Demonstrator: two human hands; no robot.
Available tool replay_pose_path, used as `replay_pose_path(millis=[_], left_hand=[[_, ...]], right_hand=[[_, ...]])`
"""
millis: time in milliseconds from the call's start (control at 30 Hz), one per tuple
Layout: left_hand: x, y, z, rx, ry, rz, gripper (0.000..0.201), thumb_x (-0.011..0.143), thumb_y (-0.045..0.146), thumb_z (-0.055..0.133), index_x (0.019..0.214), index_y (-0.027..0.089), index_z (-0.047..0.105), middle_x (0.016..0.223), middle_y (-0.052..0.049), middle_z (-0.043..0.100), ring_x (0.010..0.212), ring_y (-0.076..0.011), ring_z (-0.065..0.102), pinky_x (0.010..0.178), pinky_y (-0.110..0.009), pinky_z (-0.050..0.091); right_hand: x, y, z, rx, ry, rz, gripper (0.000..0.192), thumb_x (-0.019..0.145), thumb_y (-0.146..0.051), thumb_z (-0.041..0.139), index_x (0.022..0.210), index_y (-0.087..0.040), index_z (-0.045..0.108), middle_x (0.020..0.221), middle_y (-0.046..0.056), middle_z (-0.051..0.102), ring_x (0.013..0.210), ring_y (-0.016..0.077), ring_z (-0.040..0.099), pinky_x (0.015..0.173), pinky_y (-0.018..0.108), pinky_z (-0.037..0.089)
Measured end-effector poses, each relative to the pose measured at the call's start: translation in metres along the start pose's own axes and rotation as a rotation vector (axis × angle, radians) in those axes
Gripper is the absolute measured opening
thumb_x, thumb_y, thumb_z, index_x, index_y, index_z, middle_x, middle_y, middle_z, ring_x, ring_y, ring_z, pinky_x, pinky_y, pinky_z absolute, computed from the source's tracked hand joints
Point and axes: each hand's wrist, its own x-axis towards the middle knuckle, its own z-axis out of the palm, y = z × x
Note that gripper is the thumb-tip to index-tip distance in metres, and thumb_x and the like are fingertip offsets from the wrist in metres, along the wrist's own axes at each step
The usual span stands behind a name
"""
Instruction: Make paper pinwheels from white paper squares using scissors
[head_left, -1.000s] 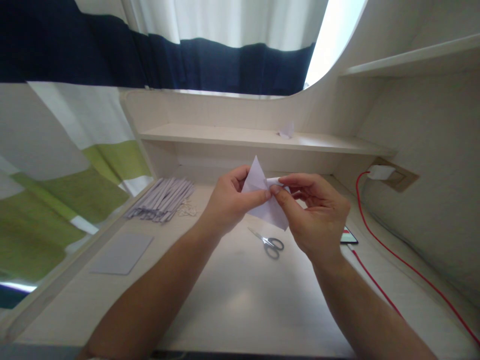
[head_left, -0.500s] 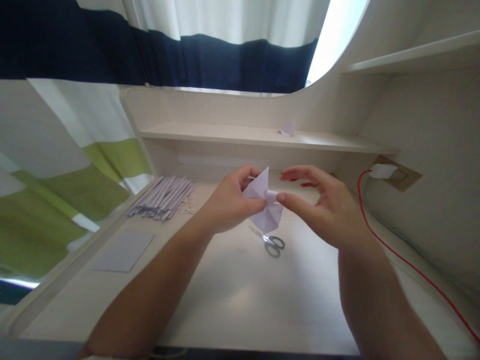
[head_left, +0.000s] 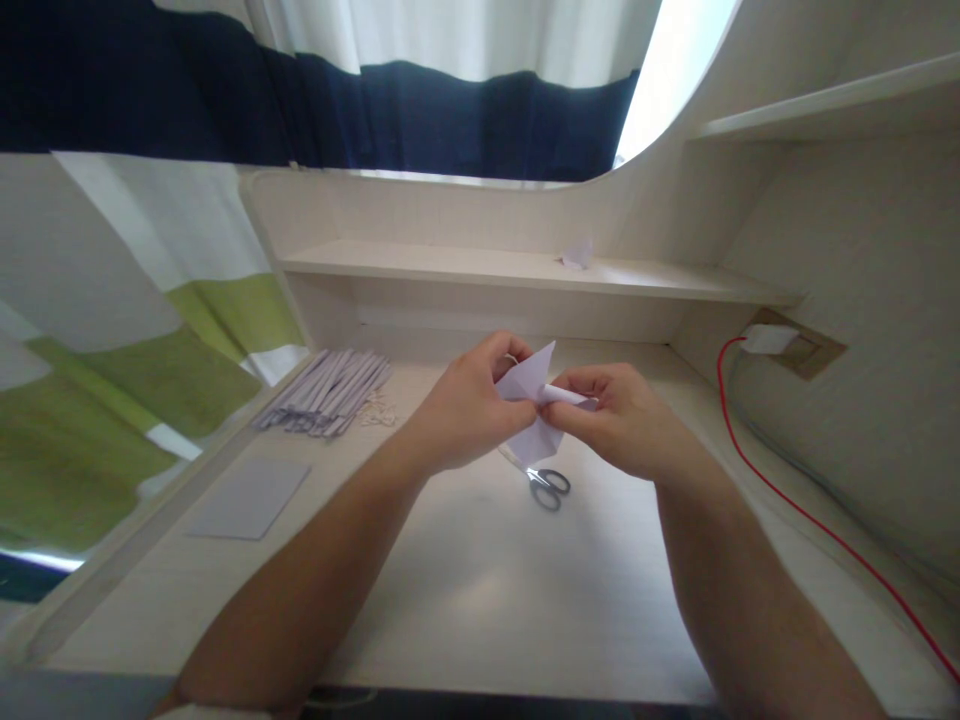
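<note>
Above the middle of the desk, a folded piece of white paper (head_left: 534,442) is held between both hands, its pointed flaps sticking up and down. My left hand (head_left: 480,410) pinches it from the left, with the thumb pressed near its centre. From the right, my right hand (head_left: 611,415) grips another flap between thumb and fingers, close to the left thumb. Parts of the paper are hidden by the fingers. Below it on the desk lies a pair of scissors (head_left: 549,490) with dark handles, its blade tips partly covered by the paper.
At the left lie a bundle of thin paper strips or sticks (head_left: 330,392), small pale loops (head_left: 379,408) and a flat stack of white paper (head_left: 251,497). A folded paper piece (head_left: 577,256) stands on the shelf (head_left: 450,264). A red cable (head_left: 810,524) runs along the right side.
My right hand has closed from spread fingers onto the paper's right flap. The paper has turned slightly, its top point shifting right. My left hand keeps its hold.
</note>
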Motion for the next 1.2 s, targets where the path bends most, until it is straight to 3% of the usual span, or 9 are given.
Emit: replay_pose_path(millis=[200, 300, 433, 633, 800, 933, 1067, 1133, 1200], left_hand=[[0.011, -0.005, -0.016, -0.370, 0.123, 0.004, 0.028, 0.083, 0.043, 0.081, 0.092, 0.019, 0.071, 0.080, -0.002, 0.074, 0.070, -0.0144, 0.069, 0.057, -0.022, 0.055], [0.012, -0.006, -0.015, -0.426, 0.161, 0.088, 0.023, 0.081, 0.039, 0.084, 0.089, 0.019, 0.077, 0.081, -0.003, 0.076, 0.073, -0.0145, 0.071, 0.061, -0.022, 0.058], [0.005, 0.000, -0.005, -0.332, 0.124, 0.208, 0.016, 0.079, 0.030, 0.088, 0.090, 0.020, 0.082, 0.089, -0.005, 0.080, 0.085, -0.0175, 0.073, 0.070, -0.025, 0.061], [0.001, 0.001, 0.004, -0.247, 0.200, 0.275, 0.010, 0.085, 0.030, 0.084, 0.093, 0.023, 0.083, 0.092, -0.003, 0.080, 0.084, -0.0156, 0.073, 0.070, -0.024, 0.061], [0.002, -0.011, 0.002, -0.293, 0.166, 0.351, 0.028, 0.093, 0.028, 0.076, 0.120, 0.030, 0.077, 0.102, -0.004, 0.080, 0.085, -0.0163, 0.074, 0.075, -0.029, 0.063], [0.002, -0.007, -0.009, 0.001, 0.102, 0.566, 0.038, 0.093, 0.014, 0.070, 0.127, 0.030, 0.074, 0.110, -0.004, 0.078, 0.091, -0.0155, 0.072, 0.079, -0.028, 0.062], [0.003, -0.002, -0.018, 0.191, 0.064, 0.756, 0.054, 0.088, 0.007, 0.072, 0.137, 0.029, 0.067, 0.117, -0.005, 0.075, 0.084, -0.0127, 0.068, 0.076, -0.026, 0.060], [0.003, -0.002, -0.019, 0.235, 0.056, 0.767, 0.062, 0.088, 0.008, 0.073, 0.144, 0.031, 0.062, 0.124, -0.006, 0.071, 0.088, -0.0134, 0.069, 0.077, -0.027, 0.060], [0.001, -0.001, -0.019, 0.293, 0.021, 0.728, 0.054, 0.090, 0.010, 0.073, 0.139, 0.032, 0.066, 0.126, -0.007, 0.069, 0.092, -0.0147, 0.069, 0.080, -0.029, 0.060]], right_hand=[[0.006, 0.011, -0.013, 0.252, 0.204, -0.033, 0.011, 0.080, -0.030, 0.076, 0.073, -0.022, 0.078, 0.071, 0.001, 0.068, 0.067, 0.0170, 0.057, 0.063, 0.030, 0.042], [0.011, 0.019, -0.013, 0.420, 0.279, -0.067, 0.011, 0.079, -0.028, 0.078, 0.069, -0.022, 0.077, 0.072, 0.002, 0.069, 0.071, 0.0181, 0.059, 0.068, 0.032, 0.046], [0.014, 0.018, -0.010, 0.603, 0.278, -0.055, 0.014, 0.078, -0.024, 0.076, 0.064, -0.021, 0.074, 0.068, 0.001, 0.066, 0.068, 0.0161, 0.058, 0.066, 0.030, 0.047], [0.012, 0.008, -0.008, 0.683, 0.279, -0.009, 0.011, 0.074, -0.023, 0.077, 0.064, -0.019, 0.075, 0.067, 0.001, 0.066, 0.065, 0.0142, 0.060, 0.064, 0.027, 0.051], [0.012, 0.009, -0.008, 0.661, 0.284, 0.024, 0.009, 0.074, -0.026, 0.077, 0.068, -0.018, 0.077, 0.069, 0.002, 0.068, 0.067, 0.0157, 0.063, 0.064, 0.028, 0.055], [0.013, 0.010, -0.009, 0.660, 0.264, 0.056, 0.011, 0.072, -0.028, 0.077, 0.073, -0.017, 0.079, 0.073, 0.004, 0.070, 0.069, 0.0171, 0.064, 0.065, 0.030, 0.058], [0.013, 0.007, -0.010, 0.678, 0.245, 0.092, 0.012, 0.071, -0.029, 0.078, 0.071, -0.017, 0.078, 0.072, 0.003, 0.070, 0.067, 0.0164, 0.063, 0.064, 0.030, 0.059], [0.013, 0.006, -0.010, 0.690, 0.228, 0.103, 0.012, 0.070, -0.029, 0.078, 0.071, -0.017, 0.078, 0.071, 0.003, 0.070, 0.066, 0.0163, 0.064, 0.063, 0.029, 0.058], [0.013, 0.006, -0.010, 0.696, 0.208, 0.105, 0.012, 0.070, -0.029, 0.078, 0.069, -0.017, 0.077, 0.069, 0.003, 0.069, 0.064, 0.0156, 0.063, 0.060, 0.027, 0.057]])
